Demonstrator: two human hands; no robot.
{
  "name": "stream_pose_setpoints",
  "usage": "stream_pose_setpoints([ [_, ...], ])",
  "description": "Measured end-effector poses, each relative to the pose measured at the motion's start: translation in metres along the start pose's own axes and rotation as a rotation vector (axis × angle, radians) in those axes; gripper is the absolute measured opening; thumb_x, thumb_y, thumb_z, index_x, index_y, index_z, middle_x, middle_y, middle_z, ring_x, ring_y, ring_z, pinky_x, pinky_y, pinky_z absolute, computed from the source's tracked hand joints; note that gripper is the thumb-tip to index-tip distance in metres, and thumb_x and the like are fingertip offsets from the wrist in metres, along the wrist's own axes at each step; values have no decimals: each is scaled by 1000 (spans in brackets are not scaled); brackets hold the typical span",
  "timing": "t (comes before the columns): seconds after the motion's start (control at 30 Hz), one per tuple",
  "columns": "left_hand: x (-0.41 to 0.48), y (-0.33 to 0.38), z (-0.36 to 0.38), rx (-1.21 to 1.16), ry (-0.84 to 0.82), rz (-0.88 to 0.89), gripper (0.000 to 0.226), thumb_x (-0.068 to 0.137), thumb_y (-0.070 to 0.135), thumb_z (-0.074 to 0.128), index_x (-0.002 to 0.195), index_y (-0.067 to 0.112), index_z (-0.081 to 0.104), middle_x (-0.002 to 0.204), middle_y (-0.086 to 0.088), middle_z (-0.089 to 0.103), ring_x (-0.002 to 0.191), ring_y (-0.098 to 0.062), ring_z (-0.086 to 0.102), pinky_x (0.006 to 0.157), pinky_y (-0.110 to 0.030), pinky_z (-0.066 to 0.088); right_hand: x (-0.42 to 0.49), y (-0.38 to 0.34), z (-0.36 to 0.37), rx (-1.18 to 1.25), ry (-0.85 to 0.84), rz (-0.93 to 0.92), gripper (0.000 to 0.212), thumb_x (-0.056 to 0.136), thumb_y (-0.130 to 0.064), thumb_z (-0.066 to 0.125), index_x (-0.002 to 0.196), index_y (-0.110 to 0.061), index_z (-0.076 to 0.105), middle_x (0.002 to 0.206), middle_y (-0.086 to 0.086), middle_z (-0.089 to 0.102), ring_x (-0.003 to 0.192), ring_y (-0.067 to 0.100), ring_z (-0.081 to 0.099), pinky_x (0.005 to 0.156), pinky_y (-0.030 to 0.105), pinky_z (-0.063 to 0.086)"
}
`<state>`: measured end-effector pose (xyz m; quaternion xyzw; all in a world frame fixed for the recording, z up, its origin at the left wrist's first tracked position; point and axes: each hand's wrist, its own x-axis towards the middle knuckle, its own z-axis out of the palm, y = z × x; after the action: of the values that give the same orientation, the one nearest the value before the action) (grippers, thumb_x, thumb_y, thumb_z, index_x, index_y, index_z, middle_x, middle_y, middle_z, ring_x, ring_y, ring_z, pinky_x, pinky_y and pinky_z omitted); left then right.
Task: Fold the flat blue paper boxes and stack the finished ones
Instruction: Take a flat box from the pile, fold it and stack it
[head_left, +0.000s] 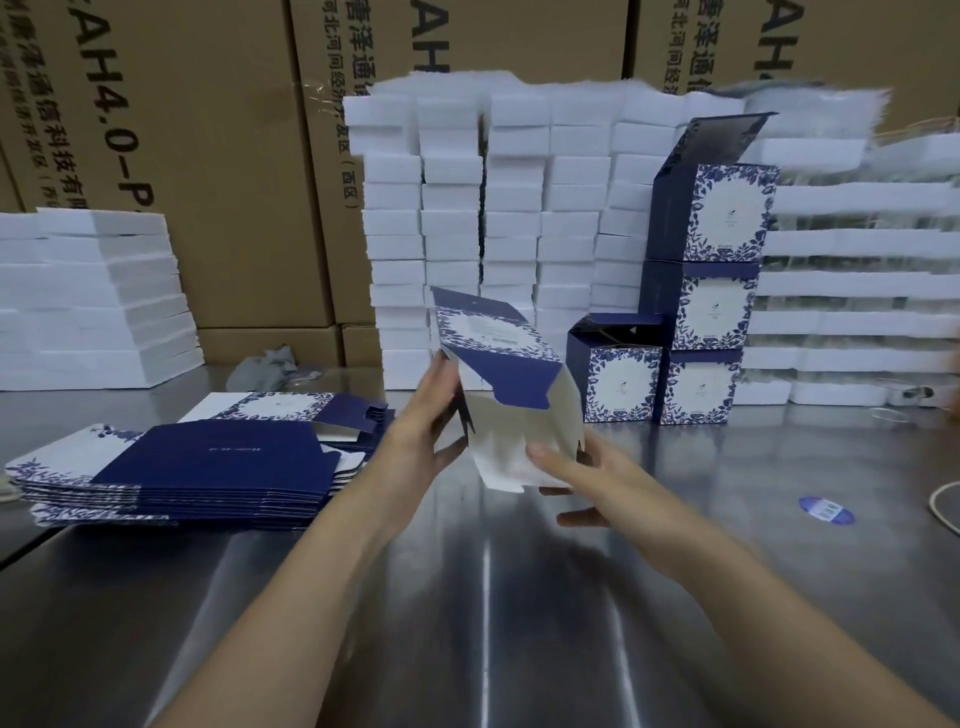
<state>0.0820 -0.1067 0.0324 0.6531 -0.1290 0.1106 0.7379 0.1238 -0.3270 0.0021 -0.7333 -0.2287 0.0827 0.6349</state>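
Observation:
A half-folded blue-and-white box (511, 395) is tilted in the air above the steel table, its white inside flaps facing me. My left hand (431, 415) grips its left edge. My right hand (576, 478) holds the lower white flap, thumb on top. A pile of flat blue boxes (208, 467) lies at the left. Finished boxes stand at the back right: a stack of three (711, 291), the top one with its lid open, and one open box (615, 369) beside it.
White foam blocks (488, 218) are stacked high behind the work spot, with more at left (88, 296) and right (841, 291). Brown cartons (208, 130) form the back wall. A blue round sticker (826, 510) and a grey rag (265, 366) lie on the steel table (467, 597).

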Motion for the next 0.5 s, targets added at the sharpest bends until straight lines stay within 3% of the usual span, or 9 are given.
stream_pose_setpoints([
  [0.1,0,-8,3,105,-38,-13,73,74,70,77,141,66,47,135,39,61,127,14,57,101,-25,53,2,-2,-1,23,75,54,34,79,-81,70,103,-57,76,101,-34,74,101,-8,70,83,29,64],
  [0.13,-1,-9,3,155,-43,-12,71,72,69,81,134,72,47,131,44,61,124,17,56,97,-21,52,4,-1,-2,23,92,72,39,82,-81,68,105,-51,78,102,-30,76,104,-4,71,87,30,63],
  [0.2,0,-14,-1,224,-51,5,77,71,69,85,137,72,46,136,42,58,130,15,53,103,-25,47,7,2,-6,11,120,88,59,82,-81,65,117,-36,78,112,-18,79,113,7,72,98,37,59],
  [0.27,1,-16,-3,242,-16,12,87,67,78,83,144,66,45,136,41,58,128,14,54,102,-26,46,7,2,-7,16,155,72,74,75,-84,64,121,-28,77,118,-13,78,113,8,72,98,38,60],
  [0.37,2,-12,-6,211,129,-11,71,61,92,72,126,64,64,120,40,67,114,11,63,87,-24,53,9,-1,-11,50,291,14,80,69,-81,71,112,-14,78,108,-5,77,100,9,73,95,42,62],
  [0.43,5,-11,-13,169,292,31,50,73,83,71,108,49,79,101,27,75,95,3,70,76,-19,55,12,-3,-17,126,396,-56,63,79,-65,79,102,-6,79,92,7,76,88,13,69,88,44,62],
  [0.5,7,-9,-19,112,380,39,36,86,68,69,89,36,84,84,17,75,80,-3,67,66,-19,50,10,-9,-25,291,420,-76,33,89,-48,80,93,-15,84,93,10,80,85,15,72,72,32,62],
])
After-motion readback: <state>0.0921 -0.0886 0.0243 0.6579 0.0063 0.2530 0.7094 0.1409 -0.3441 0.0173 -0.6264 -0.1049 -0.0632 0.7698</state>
